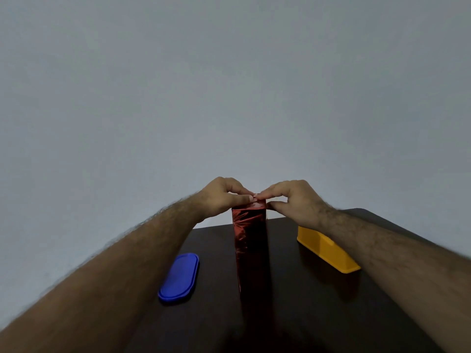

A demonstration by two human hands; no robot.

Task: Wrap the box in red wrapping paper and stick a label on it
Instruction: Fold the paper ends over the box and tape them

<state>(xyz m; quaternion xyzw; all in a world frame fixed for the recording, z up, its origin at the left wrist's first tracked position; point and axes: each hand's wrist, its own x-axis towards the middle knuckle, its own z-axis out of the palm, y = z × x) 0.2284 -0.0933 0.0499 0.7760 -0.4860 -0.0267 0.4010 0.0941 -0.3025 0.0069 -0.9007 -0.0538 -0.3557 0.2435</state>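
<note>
From the head camera, you are looking down along both of your bare forearms toward a dark table [293, 301] set against a plain grey wall [229, 85].

A tall box [251, 248] stands upright near the middle of the table, its visible sides covered in shiny, creased red wrapping paper [248, 217].

Your left hand [221, 197] and right hand [293, 200] meet at the top end of the box. The fingertips of each hand are curled in and pinch the paper there, the two sets of fingertips almost touching each other.

A flat blue oval lid [179, 277] lies on the table to the left of the box, apart from it. A yellow oblong container [327, 249] sits to the right, partly hidden beneath your right forearm.
</note>
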